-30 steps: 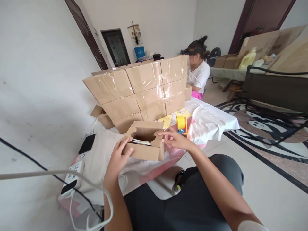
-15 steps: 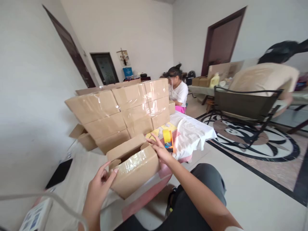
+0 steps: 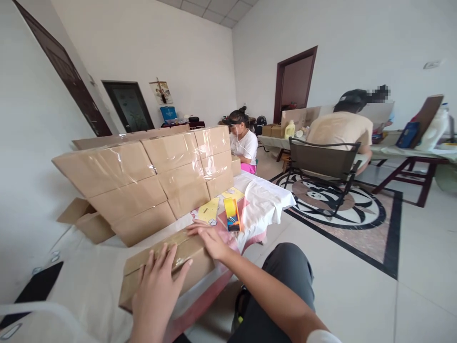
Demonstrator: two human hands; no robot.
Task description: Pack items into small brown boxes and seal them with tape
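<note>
A brown cardboard box [image 3: 130, 281] lies in front of me on the cloth-covered table, its top flaps folded down along a lengthwise seam. My left hand [image 3: 159, 274] is open, with its fingers spread over the near left part of the box top. Farther along the same box, my right hand [image 3: 210, 240] rests open with its fingers stretched across the top at the right end. Just beyond that hand stands an orange tape dispenser [image 3: 233, 220] with a yellow roll, touched by neither hand.
Stacked taped cartons [image 3: 164, 176] form a wall behind the box. An open carton [image 3: 91, 224] sits at their left. A dark flat object [image 3: 39, 288] lies at left. Two people sit farther off, one in a chair [image 3: 323, 159]. White cloth [image 3: 266, 190] hangs over the table edge.
The box's raised far flap has been folded down and its opening is covered. Both hands have moved from the box's ends onto its top. The view has shifted right.
</note>
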